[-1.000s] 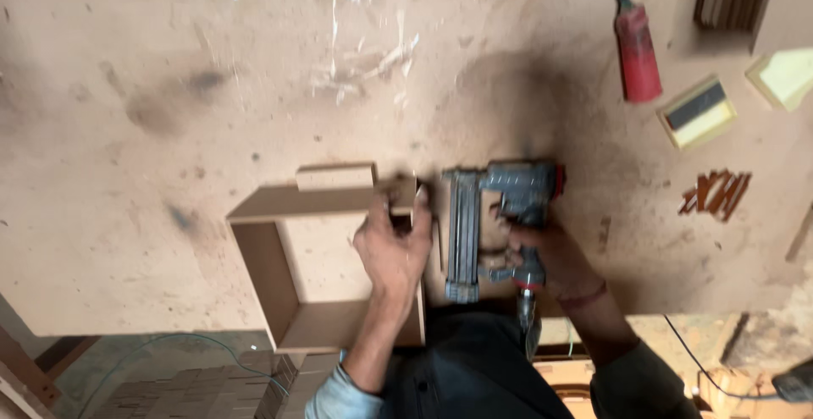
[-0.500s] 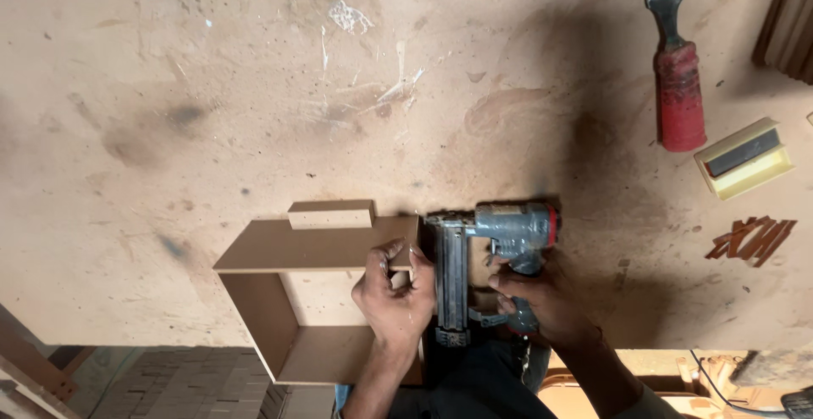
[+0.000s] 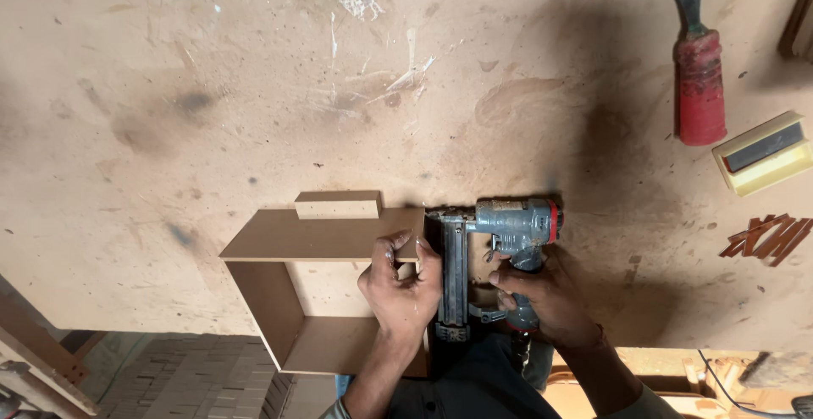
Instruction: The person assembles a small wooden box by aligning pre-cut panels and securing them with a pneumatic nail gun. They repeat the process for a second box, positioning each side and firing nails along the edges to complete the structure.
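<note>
A: Where's the box frame?

B: Brown board frame (image 3: 292,288), open box shape, sits at the near edge of the workbench (image 3: 212,89), partly hanging over it. A small wood block (image 3: 338,205) lies on its far panel.

A: Left hand?

B: Left hand (image 3: 404,288) grips the frame's right side panel at the far corner. Fingers curled and pressed together over the panel's top edge, thumb towards the inside of the box.

A: Right?

B: Right hand (image 3: 546,296) is wrapped around the grip of a grey nail gun (image 3: 495,254) with a red end cap. Fingers closed round the handle; can't tell whether one is on the trigger. The gun's long magazine runs alongside the right panel, nose at the far corner, touching or just beside the board. Can't tell which.

A: Rest of the bench?

B: Far right: a chisel with a red handle (image 3: 699,80), well apart from the hands. Near it a yellow block with a dark top (image 3: 762,152), and below that a small pile of reddish-brown strips (image 3: 766,237). Bench top is scuffed, with white smears at the far middle.
</note>
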